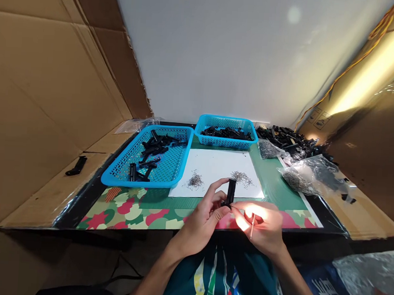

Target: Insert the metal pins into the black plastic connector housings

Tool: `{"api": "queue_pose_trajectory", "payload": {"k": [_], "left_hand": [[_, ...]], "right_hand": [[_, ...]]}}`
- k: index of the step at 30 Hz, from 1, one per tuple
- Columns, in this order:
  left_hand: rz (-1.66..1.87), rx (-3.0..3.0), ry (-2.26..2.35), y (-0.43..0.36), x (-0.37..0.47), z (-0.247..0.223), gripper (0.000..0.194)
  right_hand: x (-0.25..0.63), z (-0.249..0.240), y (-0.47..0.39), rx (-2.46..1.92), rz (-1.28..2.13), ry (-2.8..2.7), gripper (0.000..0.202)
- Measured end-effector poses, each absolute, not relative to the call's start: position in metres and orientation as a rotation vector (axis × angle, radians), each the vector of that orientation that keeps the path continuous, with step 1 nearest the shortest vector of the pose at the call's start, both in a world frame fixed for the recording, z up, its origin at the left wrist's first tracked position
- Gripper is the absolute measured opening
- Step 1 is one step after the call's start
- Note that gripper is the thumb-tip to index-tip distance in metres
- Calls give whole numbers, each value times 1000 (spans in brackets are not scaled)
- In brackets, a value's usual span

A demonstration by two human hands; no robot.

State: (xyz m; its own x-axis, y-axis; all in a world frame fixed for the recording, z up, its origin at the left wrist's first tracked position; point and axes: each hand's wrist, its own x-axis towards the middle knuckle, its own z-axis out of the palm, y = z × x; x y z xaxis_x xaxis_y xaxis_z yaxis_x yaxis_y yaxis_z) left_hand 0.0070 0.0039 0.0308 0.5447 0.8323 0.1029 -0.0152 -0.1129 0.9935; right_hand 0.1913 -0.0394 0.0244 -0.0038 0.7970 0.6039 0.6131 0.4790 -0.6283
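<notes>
My left hand (203, 219) is closed around a narrow black plastic part (230, 192), which stands nearly upright between its fingers above the table's front edge. My right hand (261, 222) is closed too, with its thumb and forefinger pinched against the part's lower end. Whatever lies between those fingertips is too small to make out. A thin stick-like tool (252, 226) pokes out of the right hand's curled fingers. Just beyond the hands, a white sheet (219, 164) bears two small heaps of tiny metal pieces, a left heap (195, 180) and a right heap (242, 178).
A blue basket (178, 179) with several black parts stands at left; another blue basket (225, 143) stands behind. Black parts (291, 140) are piled at back right beside a clear bag (298, 178) of small pieces. One black part (77, 166) lies far left. Cardboard walls flank the table.
</notes>
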Motion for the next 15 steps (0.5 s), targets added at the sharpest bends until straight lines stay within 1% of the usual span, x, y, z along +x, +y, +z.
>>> {"api": "queue_pose_trajectory", "payload": {"k": [2, 4, 9, 15], "left_hand": [[772, 1547, 686, 2, 14, 34, 56], [699, 1573, 625, 1, 23, 38, 55], [585, 1621, 527, 6, 41, 42, 50], [608, 1623, 603, 10, 43, 37, 49]], "right_hand": [[201, 26, -49, -1188, 172, -1652, 15], [212, 28, -57, -1153, 120, -1643, 11], [233, 29, -66, -1144, 25, -1705, 12], [234, 19, -62, -1191, -21, -1727, 12]]}}
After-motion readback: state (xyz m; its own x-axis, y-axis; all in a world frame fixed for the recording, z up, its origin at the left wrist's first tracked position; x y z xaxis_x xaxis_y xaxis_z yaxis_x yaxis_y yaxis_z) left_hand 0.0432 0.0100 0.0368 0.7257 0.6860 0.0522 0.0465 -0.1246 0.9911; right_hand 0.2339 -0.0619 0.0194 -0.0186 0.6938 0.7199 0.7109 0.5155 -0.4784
